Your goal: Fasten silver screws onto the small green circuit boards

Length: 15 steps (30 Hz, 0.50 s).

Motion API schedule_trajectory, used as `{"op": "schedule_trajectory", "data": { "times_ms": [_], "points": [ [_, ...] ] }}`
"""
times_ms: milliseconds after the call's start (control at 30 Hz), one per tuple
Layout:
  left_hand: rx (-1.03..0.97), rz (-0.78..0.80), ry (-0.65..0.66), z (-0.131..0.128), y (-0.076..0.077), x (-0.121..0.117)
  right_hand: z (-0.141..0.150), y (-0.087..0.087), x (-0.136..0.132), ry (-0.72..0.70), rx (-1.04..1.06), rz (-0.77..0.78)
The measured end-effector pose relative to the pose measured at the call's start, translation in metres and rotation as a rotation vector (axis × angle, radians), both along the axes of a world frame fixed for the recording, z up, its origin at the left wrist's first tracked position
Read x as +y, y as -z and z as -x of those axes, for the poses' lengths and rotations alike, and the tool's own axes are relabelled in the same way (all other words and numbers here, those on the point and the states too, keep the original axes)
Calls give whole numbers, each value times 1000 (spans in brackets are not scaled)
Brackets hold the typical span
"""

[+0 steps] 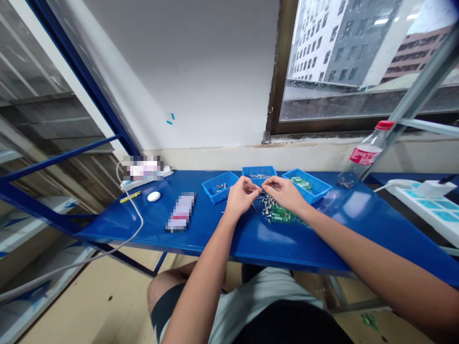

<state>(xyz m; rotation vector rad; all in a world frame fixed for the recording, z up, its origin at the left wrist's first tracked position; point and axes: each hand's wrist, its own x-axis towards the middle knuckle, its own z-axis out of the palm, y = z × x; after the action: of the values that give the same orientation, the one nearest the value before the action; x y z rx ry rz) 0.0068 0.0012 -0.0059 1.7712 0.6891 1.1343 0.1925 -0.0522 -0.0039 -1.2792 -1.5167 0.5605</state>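
Note:
My left hand (243, 195) and my right hand (283, 192) meet over the blue table, fingertips pinched close together. Whatever lies between the fingers is too small to make out. Just below my right hand is a heap of small shiny metal parts (267, 208), beside a pile of green, partly clear pieces (281, 214). Behind the hands are three blue trays. The left tray (214, 197) holds a few small metal parts. Thin metal pieces lie in the middle tray (258, 170), partly hidden by my hands. Green pieces are in the right tray (320, 192).
A blurred-out flat object (181, 212), a white round object (154, 196) and a yellow tool (130, 197) lie to the left, near a white cable (141, 222). A red-capped bottle (364, 155) stands back right; a power strip (426, 205) is at far right.

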Motion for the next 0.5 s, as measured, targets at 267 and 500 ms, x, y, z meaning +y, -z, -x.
{"op": "schedule_trajectory", "data": {
  "times_ms": [267,500],
  "points": [
    [-223,145,-17,2,-12,0,1,-5,-5,-29,-282,-87],
    [241,-200,-198,7,-6,-1,-3,-2,4,2,-57,69]
  ]
}}
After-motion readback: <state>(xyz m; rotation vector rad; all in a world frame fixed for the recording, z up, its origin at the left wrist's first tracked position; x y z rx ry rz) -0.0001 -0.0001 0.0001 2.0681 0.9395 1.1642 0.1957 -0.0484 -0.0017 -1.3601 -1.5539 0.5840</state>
